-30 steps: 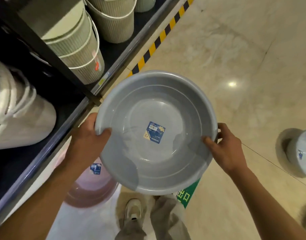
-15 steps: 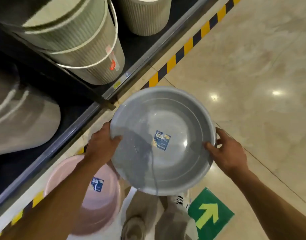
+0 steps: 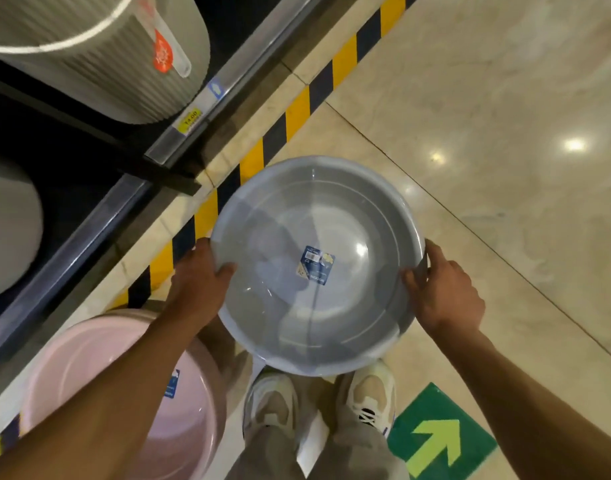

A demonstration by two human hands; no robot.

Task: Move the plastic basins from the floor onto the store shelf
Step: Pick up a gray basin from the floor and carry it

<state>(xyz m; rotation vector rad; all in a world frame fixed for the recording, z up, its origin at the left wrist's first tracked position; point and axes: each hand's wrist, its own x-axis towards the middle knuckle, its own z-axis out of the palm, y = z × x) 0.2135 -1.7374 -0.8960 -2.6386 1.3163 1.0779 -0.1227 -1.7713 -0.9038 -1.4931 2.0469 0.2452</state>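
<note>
Both bare forearms reach forward. The left hand (image 3: 198, 277) clamps one side of the round grey plastic basin (image 3: 318, 265), thumb inside; the right hand (image 3: 446, 294) grips the opposite rim, fingers (image 3: 435, 251) curled outside.

A round grey basin (image 3: 318, 265) is upright, a blue label at its centre. A pink basin (image 3: 89, 368) sits at its 8 o'clock, on the floor.

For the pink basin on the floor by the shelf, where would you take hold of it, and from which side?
Grip the pink basin by its rolled rim, one hand on each opposite side, coming down from above. It sits mouth-up and is wide and round, so the rim is the only graspable edge. The left hand and right hand already hold the grey basin that way.
</note>
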